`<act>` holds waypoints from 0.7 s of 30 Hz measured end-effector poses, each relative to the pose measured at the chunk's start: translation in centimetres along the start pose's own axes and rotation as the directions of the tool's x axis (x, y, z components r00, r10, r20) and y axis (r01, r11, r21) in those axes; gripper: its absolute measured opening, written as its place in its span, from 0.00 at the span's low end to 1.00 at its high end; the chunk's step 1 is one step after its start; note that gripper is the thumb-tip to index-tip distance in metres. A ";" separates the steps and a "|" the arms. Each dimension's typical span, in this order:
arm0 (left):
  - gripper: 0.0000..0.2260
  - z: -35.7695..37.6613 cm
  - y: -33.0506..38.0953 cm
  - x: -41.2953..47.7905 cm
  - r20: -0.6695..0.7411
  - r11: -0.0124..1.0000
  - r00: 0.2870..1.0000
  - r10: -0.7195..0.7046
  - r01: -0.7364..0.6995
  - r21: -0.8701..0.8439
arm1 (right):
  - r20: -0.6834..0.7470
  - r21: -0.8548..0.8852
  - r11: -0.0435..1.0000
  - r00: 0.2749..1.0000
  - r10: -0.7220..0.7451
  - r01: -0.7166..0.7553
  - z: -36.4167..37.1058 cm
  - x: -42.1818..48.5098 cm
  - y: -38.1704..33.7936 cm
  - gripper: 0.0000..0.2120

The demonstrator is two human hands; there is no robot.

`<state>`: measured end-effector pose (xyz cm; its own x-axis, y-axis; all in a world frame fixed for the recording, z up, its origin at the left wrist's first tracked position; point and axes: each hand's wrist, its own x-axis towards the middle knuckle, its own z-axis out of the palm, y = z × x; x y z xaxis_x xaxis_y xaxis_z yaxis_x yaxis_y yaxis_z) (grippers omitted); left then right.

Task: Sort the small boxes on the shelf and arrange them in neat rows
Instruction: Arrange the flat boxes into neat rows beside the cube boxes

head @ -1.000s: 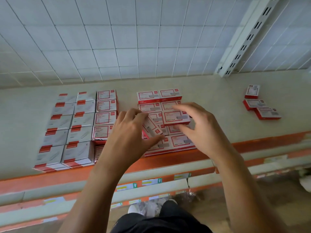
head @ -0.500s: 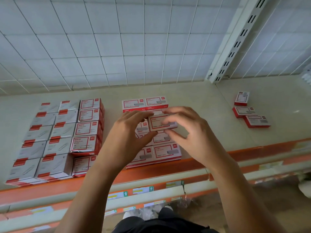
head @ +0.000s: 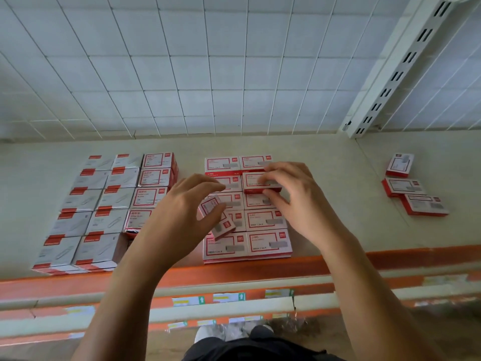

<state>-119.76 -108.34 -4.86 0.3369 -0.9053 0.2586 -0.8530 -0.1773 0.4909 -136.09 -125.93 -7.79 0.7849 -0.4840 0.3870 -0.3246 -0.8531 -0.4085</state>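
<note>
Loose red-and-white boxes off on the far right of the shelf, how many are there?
3. One red-and-white cardboard box lies farthest back, a second sits just in front of it, and a third lies nearest, angled and overlapping the second. None seem hidden.

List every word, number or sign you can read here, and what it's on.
"24/6": seemingly, on the red-and-white box nearest the shelf edge; barely legible.
"E": on the grey boxes at left.
White up-arrow on green: on the shelf-edge labels.
All other print, brand marks included: too blurred to read.
</note>
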 end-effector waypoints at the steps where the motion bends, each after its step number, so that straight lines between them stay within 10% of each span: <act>1: 0.15 0.0 -0.1 -0.1 0.003 1.000 1.000 0.008 -0.008 0.000 | -0.003 -0.018 1.000 1.000 0.003 -0.003 0.0 0.0 0.0 0.12; 11: 0.23 -1.3 -1.0 -1.1 0.244 0.995 0.967 0.078 -0.089 0.036 | -0.040 0.013 1.000 0.999 0.022 -0.022 -0.7 0.2 -1.3 0.14; 21: 0.18 -1.2 -1.1 -0.3 0.145 0.999 0.989 0.037 -0.039 0.015 | -0.020 0.041 0.998 0.998 0.053 -0.052 -0.7 -0.1 -1.8 0.13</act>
<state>-118.40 -107.42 -4.49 0.2442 -0.9576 0.1529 -0.8715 -0.1476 0.4676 -135.94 -124.48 -6.49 0.7560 -0.5323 0.3809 -0.3435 -0.8180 -0.4613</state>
